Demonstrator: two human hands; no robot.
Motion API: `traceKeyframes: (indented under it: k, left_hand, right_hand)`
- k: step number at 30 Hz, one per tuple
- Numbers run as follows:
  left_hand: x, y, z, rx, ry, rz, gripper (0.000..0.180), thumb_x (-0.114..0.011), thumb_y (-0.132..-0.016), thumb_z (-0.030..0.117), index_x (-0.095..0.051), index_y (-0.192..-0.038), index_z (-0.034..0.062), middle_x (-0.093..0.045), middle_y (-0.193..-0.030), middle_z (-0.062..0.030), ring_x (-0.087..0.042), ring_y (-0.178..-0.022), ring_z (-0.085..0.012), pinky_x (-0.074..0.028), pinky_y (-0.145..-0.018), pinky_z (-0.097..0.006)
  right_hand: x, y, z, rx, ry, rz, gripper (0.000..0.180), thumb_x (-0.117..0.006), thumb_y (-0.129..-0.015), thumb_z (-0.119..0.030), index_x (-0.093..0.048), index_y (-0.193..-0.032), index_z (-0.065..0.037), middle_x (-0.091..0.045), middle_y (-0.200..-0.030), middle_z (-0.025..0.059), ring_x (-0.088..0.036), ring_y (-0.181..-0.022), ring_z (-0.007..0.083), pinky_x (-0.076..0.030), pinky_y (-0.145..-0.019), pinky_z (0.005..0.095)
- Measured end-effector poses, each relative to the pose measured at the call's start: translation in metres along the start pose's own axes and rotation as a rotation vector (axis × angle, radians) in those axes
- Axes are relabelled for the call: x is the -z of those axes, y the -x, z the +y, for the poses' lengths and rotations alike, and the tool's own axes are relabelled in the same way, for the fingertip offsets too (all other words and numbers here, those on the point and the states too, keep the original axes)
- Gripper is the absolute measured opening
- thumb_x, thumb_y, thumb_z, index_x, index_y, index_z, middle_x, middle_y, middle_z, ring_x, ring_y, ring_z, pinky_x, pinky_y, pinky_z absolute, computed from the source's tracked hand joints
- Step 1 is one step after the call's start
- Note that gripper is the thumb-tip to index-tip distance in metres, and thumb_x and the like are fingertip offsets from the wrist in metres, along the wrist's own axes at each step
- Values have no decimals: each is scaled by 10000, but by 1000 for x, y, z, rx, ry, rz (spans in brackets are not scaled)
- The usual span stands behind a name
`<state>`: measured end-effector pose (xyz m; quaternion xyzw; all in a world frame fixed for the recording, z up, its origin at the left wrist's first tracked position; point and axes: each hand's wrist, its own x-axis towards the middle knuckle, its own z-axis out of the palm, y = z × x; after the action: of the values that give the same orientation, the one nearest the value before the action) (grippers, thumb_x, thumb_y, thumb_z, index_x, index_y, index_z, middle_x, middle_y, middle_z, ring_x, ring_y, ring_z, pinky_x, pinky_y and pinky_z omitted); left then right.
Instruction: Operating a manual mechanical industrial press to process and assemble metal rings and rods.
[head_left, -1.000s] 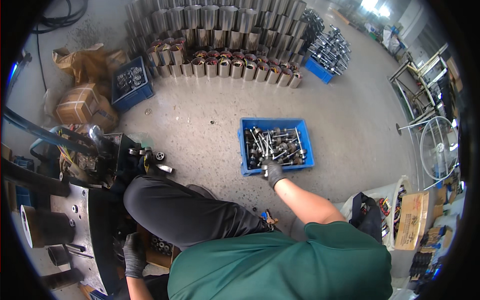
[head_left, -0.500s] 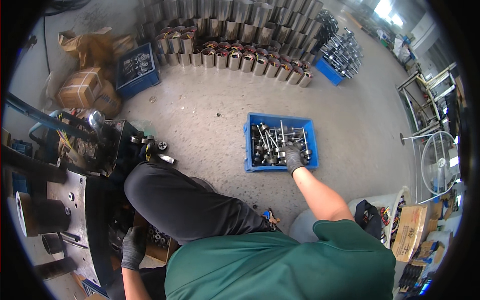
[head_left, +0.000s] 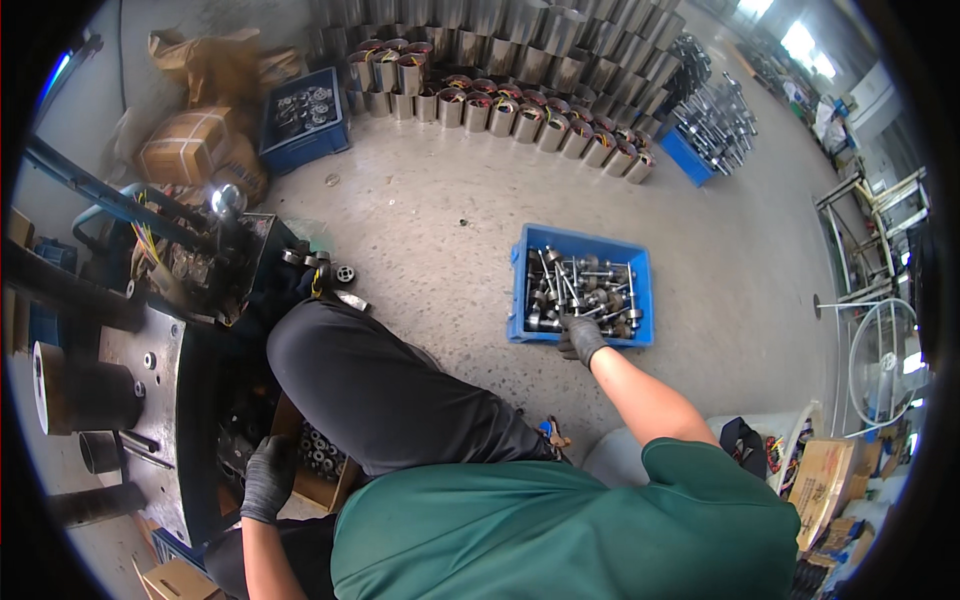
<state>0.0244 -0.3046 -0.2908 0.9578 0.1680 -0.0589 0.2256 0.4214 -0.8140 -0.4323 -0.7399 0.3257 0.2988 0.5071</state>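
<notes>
One gloved right hand (head_left: 582, 340) lies at the near rim of a blue plastic bin (head_left: 645, 290), fingers bent beside the metal rods (head_left: 600, 292) heaped inside; whether its grip has closed on one cannot be told. The rods are slim and shiny, many with thick round collars, and lie at all angles. The bin stands on the grey, speckled floor (head_left: 430, 215), ahead of the person.

The gloved left hand (head_left: 268, 478) is curled near an open cardboard box (head_left: 316, 492) of small round metal parts; its grip is also unclear. Just left, a scuffed steel surface (head_left: 160, 400) carries small metal rings.

Dark print marks a tan carton (head_left: 820, 485) at the right. A strapped brown carton (head_left: 185, 145) sits near crumpled brown paper (head_left: 205, 65). Beyond the rods, smooth steel tubes (head_left: 527, 122) stand in rows, the front ones showing coloured wires. Another blue bin (head_left: 305, 150), farther left, contains round metal pieces.
</notes>
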Motion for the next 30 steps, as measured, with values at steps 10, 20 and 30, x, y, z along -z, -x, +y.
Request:
traceKeyframes:
  k: [10, 20, 30]
  left_hand:
    - [41, 6, 24, 130, 79, 54, 239, -698, -914, 176, -663, -1134, 88, -663, -1051, -176, -648, -1019, -413, -531, -849, -488]
    - [34, 14, 15, 166, 43, 114, 311, -639, -938, 213, -647, -1223, 91, -653, -1126, -171, -644, -1085, -398, -534, -924, -507]
    - [92, 40, 12, 114, 145, 492, 435, -775, -837, 153, -656, -1250, 88, -675, -1161, -159, -659, -1139, -357, -536, -997, -435]
  right_hand:
    - [-4, 0, 7, 1344, 1020, 181, 234, -687, -826, -218, -699, -955, -22, -673, -885, 214, -655, -869, 424, -509, -763, 528]
    - [17, -17, 14, 706, 1530, -41, 787, -752, -799, -420, -528, -1439, -19, -642, -1277, 320, -592, -1239, 468, -446, -1088, 506]
    - [31, -105, 16, 974, 1503, 63, 429, -754, -762, -381, -687, -988, -21, -712, -942, 242, -691, -946, 426, -537, -790, 524]
